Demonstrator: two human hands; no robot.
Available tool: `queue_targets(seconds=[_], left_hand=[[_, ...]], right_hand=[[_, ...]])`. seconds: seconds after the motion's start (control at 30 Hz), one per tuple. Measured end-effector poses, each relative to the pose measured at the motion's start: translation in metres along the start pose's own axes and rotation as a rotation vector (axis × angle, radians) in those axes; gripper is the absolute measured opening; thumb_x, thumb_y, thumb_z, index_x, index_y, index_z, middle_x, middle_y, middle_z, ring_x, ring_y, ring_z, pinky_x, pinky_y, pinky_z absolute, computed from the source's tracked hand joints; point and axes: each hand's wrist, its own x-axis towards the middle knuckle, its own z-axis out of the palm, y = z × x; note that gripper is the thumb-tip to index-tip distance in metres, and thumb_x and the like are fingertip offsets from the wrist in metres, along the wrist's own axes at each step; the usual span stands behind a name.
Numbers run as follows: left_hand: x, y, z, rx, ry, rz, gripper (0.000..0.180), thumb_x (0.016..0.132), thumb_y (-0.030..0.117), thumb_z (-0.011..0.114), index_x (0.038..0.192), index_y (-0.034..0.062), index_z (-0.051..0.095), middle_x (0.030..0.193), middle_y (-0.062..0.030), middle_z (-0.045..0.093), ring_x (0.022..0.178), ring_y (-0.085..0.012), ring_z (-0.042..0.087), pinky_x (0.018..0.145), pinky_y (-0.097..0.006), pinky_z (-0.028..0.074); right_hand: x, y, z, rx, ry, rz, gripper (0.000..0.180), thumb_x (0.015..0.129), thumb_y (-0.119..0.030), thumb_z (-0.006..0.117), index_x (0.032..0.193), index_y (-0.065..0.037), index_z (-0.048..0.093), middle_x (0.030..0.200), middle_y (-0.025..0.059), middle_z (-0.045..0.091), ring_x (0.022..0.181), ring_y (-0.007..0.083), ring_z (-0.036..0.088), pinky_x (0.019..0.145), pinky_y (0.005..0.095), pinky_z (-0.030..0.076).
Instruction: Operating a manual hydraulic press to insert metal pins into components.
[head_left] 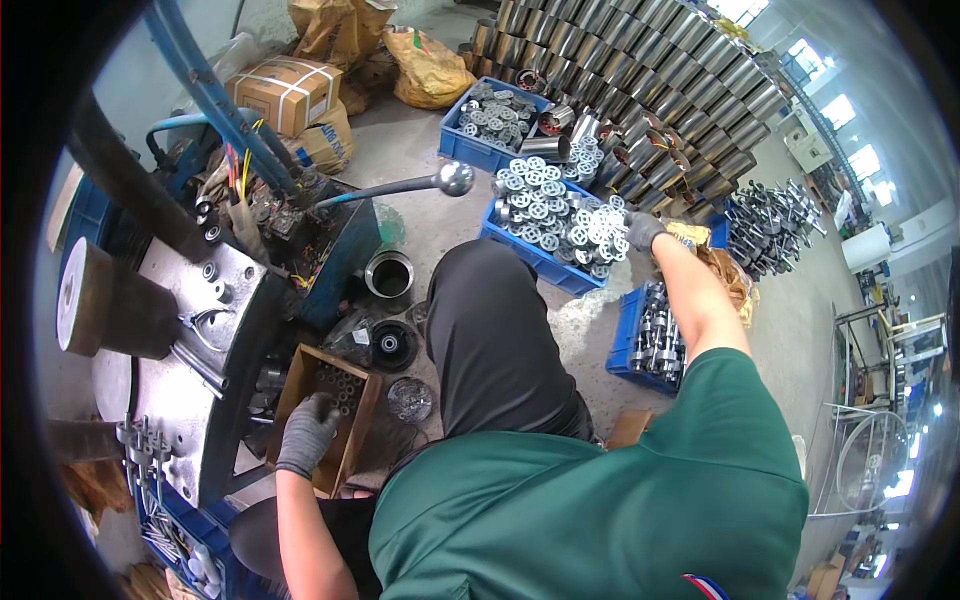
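Seen from above: my seated body in a green shirt [600, 510] fills the lower centre of the frame, one knee in dark trousers [490, 330] pointing toward the top. At the left stands the grey metal machine [190, 380], with a blue frame [215, 100] rising to the upper left and a lever tipped by a shiny ball [456, 179] reaching toward the centre. Across the upper right, rows of steel cylinders [640, 60] are stacked on the concrete floor [430, 215]. Below them, just right of centre, sits a blue crate [545, 265] heaped with round, slotted metal discs [560, 215]; a second blue crate [470, 150] of similar parts lies above it, and a third [630, 340], holding short shafts, lies at my right elbow. My right hand [642, 231], in a grey glove, is stretched out to the right edge of the disc heap, fingers closed on the discs there. My left hand [308, 432], also gloved, rests curled inside an open cardboard box [350, 440] of small dark tubes [340, 385] beside the machine at lower left; whether it grips a tube I cannot tell.
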Motion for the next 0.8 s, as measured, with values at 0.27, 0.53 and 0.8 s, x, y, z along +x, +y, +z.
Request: queue_targets(seconds=[0.27,0.53,0.8], left_hand=[[-0.020,-0.041,0.019,-0.005,-0.106,-0.207,0.038,0.088,0.019,0.074,0.121,0.0005,0.067,0.116,-0.0244,0.071,0.111,-0.0405,0.067,0.095,-0.045,0.053],[-0.026,-0.064,0.040,-0.046,-0.083,-0.219,0.044,0.089,0.027,0.077,0.122,0.0006,0.066,0.113,-0.0244,0.072,0.107,-0.0423,0.068,0.093,-0.045,0.055],[-0.041,-0.086,0.043,-0.024,-0.124,-0.274,0.041,0.090,0.022,0.070,0.125,0.0021,0.068,0.114,-0.0235,0.072,0.109,-0.0427,0.067,0.095,-0.047,0.053]], right_hand=[[-0.002,0.006,0.043,-0.009,0.116,0.200,0.036,0.091,-0.033,0.062,0.115,-0.009,0.075,0.117,0.0236,0.071,0.112,0.0396,0.069,0.097,0.0454,0.054],[0.023,0.013,0.053,-0.049,0.052,0.283,0.036,0.092,-0.025,0.059,0.118,-0.005,0.075,0.124,0.0225,0.070,0.116,0.0377,0.068,0.098,0.0464,0.054],[0.025,-0.028,0.030,-0.429,-0.023,0.064,0.033,0.091,-0.023,0.059,0.114,-0.010,0.078,0.121,0.0160,0.074,0.113,0.0334,0.072,0.093,0.0459,0.057]])
